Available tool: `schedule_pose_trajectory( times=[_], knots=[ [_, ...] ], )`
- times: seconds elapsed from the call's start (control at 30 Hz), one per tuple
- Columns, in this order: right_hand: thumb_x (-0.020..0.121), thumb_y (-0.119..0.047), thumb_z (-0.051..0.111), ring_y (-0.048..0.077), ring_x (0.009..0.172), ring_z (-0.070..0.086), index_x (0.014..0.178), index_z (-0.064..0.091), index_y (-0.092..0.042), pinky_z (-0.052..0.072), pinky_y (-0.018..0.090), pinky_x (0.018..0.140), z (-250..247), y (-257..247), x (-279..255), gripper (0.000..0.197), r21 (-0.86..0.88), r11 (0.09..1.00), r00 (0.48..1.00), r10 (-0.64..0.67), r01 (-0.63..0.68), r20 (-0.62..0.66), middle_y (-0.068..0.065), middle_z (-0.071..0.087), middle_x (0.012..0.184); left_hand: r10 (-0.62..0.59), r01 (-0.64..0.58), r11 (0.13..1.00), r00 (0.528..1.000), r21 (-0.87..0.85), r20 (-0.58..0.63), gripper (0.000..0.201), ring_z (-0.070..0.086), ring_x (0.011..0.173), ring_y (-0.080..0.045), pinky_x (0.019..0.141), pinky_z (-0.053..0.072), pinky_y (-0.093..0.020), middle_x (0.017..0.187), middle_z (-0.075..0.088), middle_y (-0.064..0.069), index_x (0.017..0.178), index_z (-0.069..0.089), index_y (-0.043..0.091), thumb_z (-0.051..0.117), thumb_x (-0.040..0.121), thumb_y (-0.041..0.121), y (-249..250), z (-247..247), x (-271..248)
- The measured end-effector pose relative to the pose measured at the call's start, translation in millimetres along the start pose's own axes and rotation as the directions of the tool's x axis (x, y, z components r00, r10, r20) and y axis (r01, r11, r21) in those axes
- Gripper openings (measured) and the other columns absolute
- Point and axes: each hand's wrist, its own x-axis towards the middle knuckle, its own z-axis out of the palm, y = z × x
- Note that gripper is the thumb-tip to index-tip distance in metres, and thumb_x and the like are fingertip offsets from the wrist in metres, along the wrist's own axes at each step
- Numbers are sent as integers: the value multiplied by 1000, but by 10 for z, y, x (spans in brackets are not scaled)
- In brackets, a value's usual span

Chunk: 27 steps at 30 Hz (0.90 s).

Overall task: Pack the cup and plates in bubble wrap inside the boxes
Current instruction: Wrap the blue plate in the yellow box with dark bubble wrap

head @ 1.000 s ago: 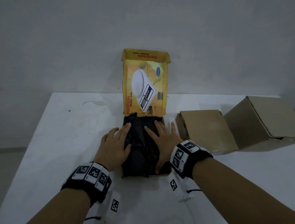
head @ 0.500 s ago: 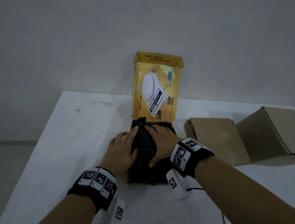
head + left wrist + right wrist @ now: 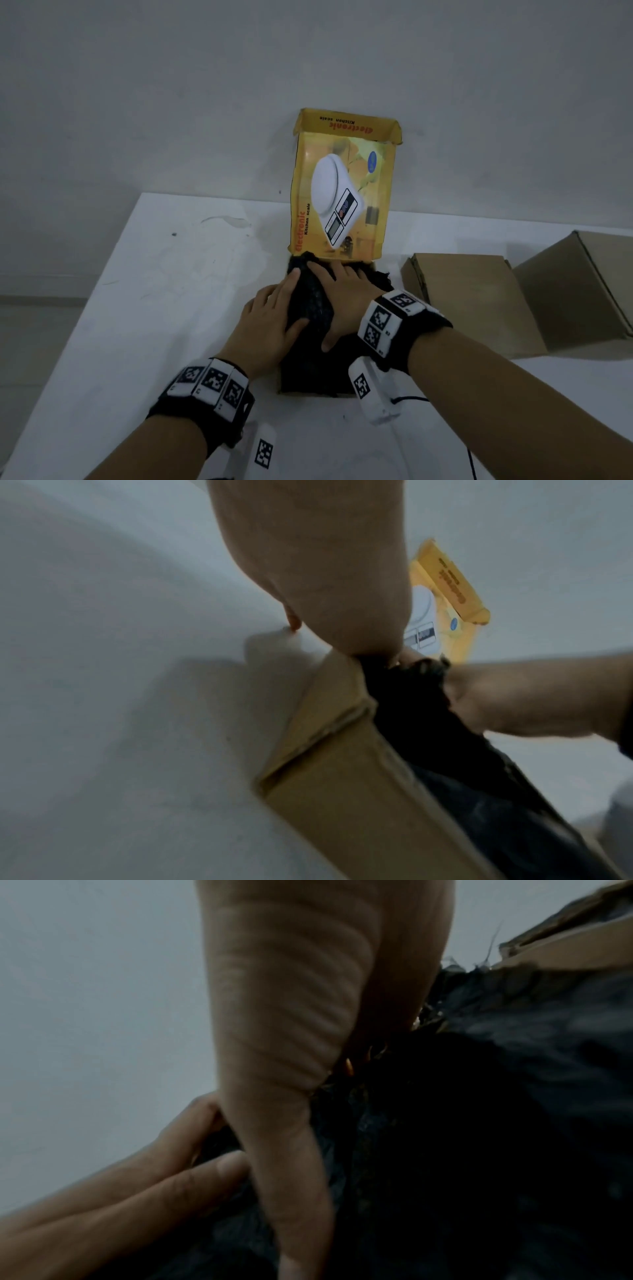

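A yellow kitchen-scale box (image 3: 342,192) stands on the white table with its lid upright. A bundle of black bubble wrap (image 3: 313,305) fills its tray; the cup and plates are hidden. My left hand (image 3: 270,318) lies flat along the bundle's left side, fingers straight, thumb on the wrap. My right hand (image 3: 346,294) presses flat on top, fingers reaching to the far left corner. The left wrist view shows the box's cardboard wall (image 3: 342,791), the wrap (image 3: 411,712) and both hands on it. In the right wrist view my right hand (image 3: 291,1015) rests on the dark wrap (image 3: 479,1123).
Two closed brown cardboard boxes sit to the right, a flat one (image 3: 469,301) and a taller one (image 3: 582,287) behind it. The white table (image 3: 154,308) extends to the left, with a wall close behind it.
My right hand has slid left and forward across the black wrap toward its far left corner. My left hand has stayed pressed on the left side.
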Motion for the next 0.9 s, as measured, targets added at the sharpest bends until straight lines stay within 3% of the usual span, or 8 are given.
schedule_pose_trajectory(
  times=[0.13,0.2,0.3,0.43,0.53,0.7,0.9],
  knots=[
    [51,-67,79,24,144,-20,139,-34,-37,-16,57,110,98,70,-101,146,143,990,996,-34,21,88,4,-18,158,29,-38,993,997,-115,-76,63,35,128,-16,106,34,-31,153,16,18,148,25,28,16,90,51,-41,9,48],
    [46,-74,76,25,137,-36,132,-41,-39,-21,60,106,183,33,-133,149,138,990,994,-40,26,97,6,-34,152,23,-30,998,994,-61,-109,61,39,121,-18,97,37,-27,154,22,13,144,36,22,18,90,44,-34,6,98],
    [44,-77,74,28,128,-47,129,-45,-37,-25,63,102,305,-26,-151,152,60,998,997,-34,31,65,10,-47,142,24,-16,996,995,88,-94,58,43,115,-23,92,45,-36,152,33,3,141,41,14,23,90,35,-23,-27,205],
    [48,-76,73,30,129,-45,133,-42,-35,-23,64,103,383,-23,-183,149,37,997,998,-71,70,1,13,-46,143,6,16,964,997,267,-82,50,46,119,-25,89,44,-40,141,48,2,138,45,16,37,89,26,10,-124,312],
    [45,-78,72,26,132,-43,134,-40,-37,-20,61,107,312,107,-278,149,39,995,996,-93,93,-2,7,-43,146,28,-7,962,997,271,-76,52,45,121,-26,90,43,-41,135,52,1,141,39,22,42,89,21,29,-153,311],
    [45,-79,71,30,135,-38,139,-36,-29,-20,59,106,392,251,-432,151,-143,990,1000,-13,10,-20,13,-39,148,-23,38,960,998,276,-59,55,44,122,-27,93,42,-41,130,55,-3,142,34,20,23,89,31,61,-87,287],
    [56,-75,69,35,138,-32,140,-35,-30,-14,55,113,421,207,-505,141,-80,996,999,-35,32,-38,18,-33,150,-36,52,951,998,303,-58,59,47,121,-31,92,44,-44,128,58,-5,145,34,15,22,88,30,86,-63,313]
  ],
)
